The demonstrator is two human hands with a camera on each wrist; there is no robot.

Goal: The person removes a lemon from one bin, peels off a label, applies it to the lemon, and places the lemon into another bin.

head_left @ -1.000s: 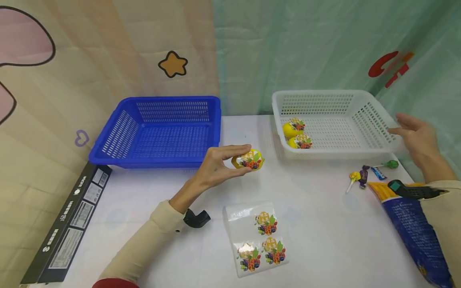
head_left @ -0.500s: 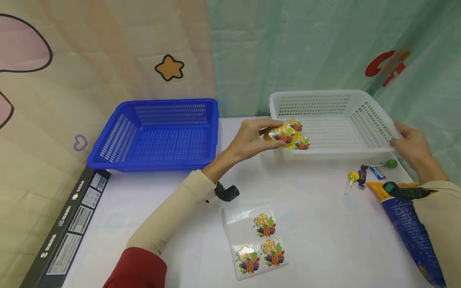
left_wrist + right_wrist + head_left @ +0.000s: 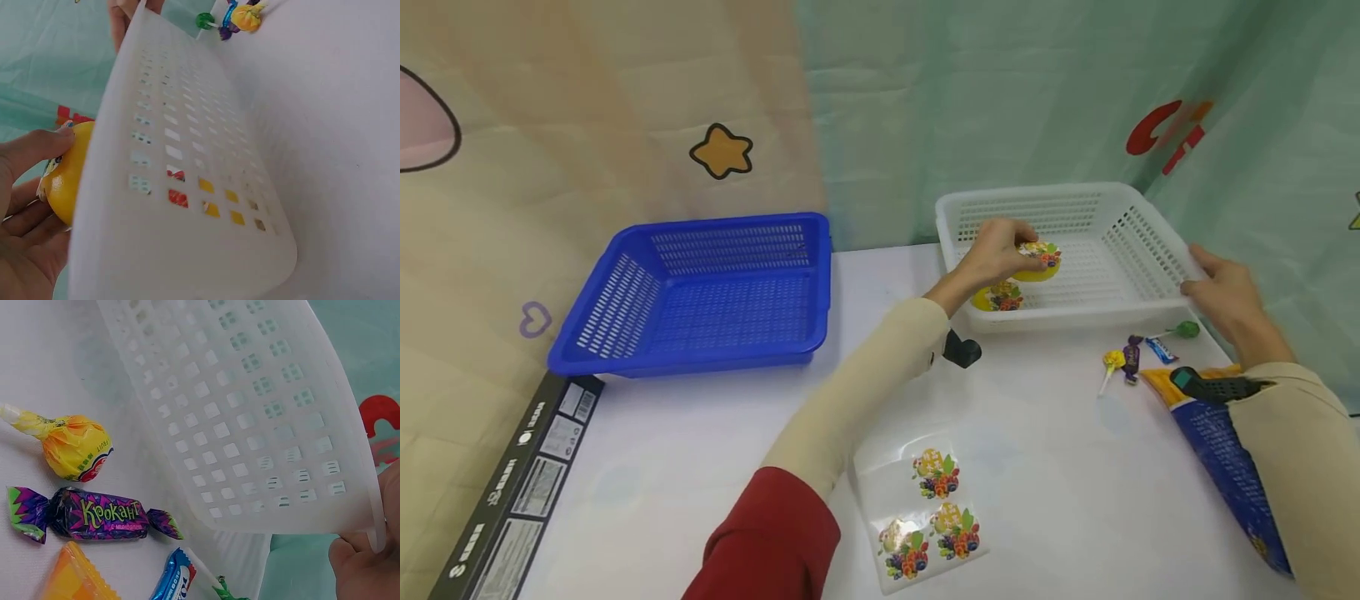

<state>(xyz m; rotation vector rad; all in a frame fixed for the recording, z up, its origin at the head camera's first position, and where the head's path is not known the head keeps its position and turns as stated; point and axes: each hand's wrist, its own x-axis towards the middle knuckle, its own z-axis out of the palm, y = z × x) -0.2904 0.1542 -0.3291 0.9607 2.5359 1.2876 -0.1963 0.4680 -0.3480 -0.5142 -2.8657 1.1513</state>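
A lemon [image 3: 1037, 265] with a fruit-print sticker on it is in my left hand [image 3: 996, 250], which holds it between thumb and fingers over the left part of the white basket [image 3: 1090, 315]. Another stickered lemon [image 3: 997, 298] lies in the basket's front left corner; the rest of that corner is partly hidden by my hand. In the left wrist view the held lemon [image 3: 65, 178] is just beyond the basket's rim. My right hand [image 3: 1228, 296] grips the basket's right rim, thumb and fingers on either side of it in the right wrist view.
A blue basket [image 3: 730, 365] stands at the left, a long black box [image 3: 523, 492] beside it. A sheet of fruit stickers [image 3: 917, 517] lies in front. Near my right sleeve are a yellow lollipop [image 3: 1112, 360], wrapped candies [image 3: 1131, 360] and a blue bag [image 3: 1228, 475].
My left hand has carried the lemon from the middle of the table rightward into the space above the white basket. My right hand has come onto that basket's right rim and grips it.
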